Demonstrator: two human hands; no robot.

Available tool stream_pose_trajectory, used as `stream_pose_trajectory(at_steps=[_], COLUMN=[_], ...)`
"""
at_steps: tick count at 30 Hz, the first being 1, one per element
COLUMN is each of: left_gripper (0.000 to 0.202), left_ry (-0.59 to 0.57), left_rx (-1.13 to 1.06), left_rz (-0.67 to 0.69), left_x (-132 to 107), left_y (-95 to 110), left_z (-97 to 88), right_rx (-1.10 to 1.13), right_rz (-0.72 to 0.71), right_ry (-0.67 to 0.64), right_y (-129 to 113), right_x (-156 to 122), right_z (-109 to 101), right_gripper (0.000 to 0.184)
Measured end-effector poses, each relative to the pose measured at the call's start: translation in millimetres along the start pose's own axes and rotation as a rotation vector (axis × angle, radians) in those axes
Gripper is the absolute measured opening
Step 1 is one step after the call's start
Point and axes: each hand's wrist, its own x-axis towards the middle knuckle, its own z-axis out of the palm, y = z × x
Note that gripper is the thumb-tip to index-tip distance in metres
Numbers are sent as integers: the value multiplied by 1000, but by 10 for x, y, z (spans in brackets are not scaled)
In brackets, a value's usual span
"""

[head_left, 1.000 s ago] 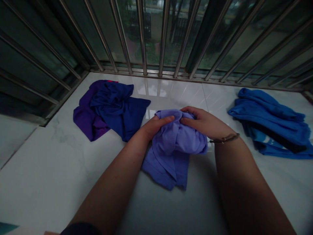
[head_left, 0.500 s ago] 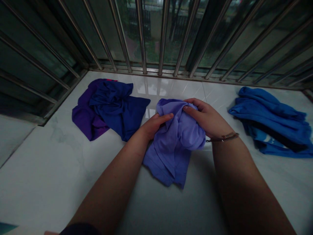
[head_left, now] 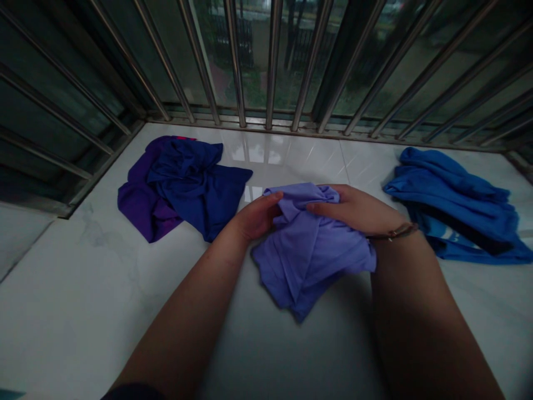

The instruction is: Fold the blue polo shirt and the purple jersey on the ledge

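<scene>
A crumpled lavender garment [head_left: 308, 250] hangs from both hands over the white ledge; its exact kind cannot be told from its folds. My left hand [head_left: 260, 215] grips its upper left edge, thumb on top and the other fingers mostly hidden. At the upper right, my right hand [head_left: 353, 208] pinches the bunched cloth between thumb and fingers, a thin bracelet [head_left: 393, 232] on that wrist. Lower down, the cloth spreads loosely, with one corner pointing towards me.
Left of my hands lie a crumpled dark blue garment [head_left: 204, 183] and a purple one [head_left: 145, 205] partly under it. On the right sits a pile of brighter blue clothes [head_left: 458, 194]. Metal bars [head_left: 272, 66] before a window line the back of the marble ledge [head_left: 104, 278].
The right part of the lavender garment, bunched before, has dropped open and fans out to the right. My right hand has turned and moved slightly lower. The clothes piles stay put.
</scene>
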Motion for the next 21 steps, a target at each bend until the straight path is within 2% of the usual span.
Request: stream_pose_trajectory(at_steps=[3, 6, 10, 13, 17, 19, 21], left_gripper=[53, 53, 38, 33, 34, 37, 40], left_ry=[-16, 42, 61, 51, 28, 14, -26], left_rx=[-4, -6, 11, -28, -72, -23, 84], left_rz=[36, 104, 161, 168, 67, 13, -32], left_x=[3, 1, -10, 3, 61, 81, 78], left_y=[30, 42, 76, 113, 98, 48, -14], left_z=[42, 48, 34, 39, 39, 24, 0], right_rx=[260, 405, 376, 397, 484, 531, 526], right_rz=[38, -21, -101, -201, -380, -472, -512], right_ry=[241, 445, 511, 576, 729, 678, 448], right_y=[-29, -7, 44, 49, -88, -210, -320], right_x=[-60, -42, 6, 34, 37, -7, -71], right_z=[-95, -178, -236, -197, 2, 141, 271], right_gripper=[31, 32, 44, 52, 43, 44, 64])
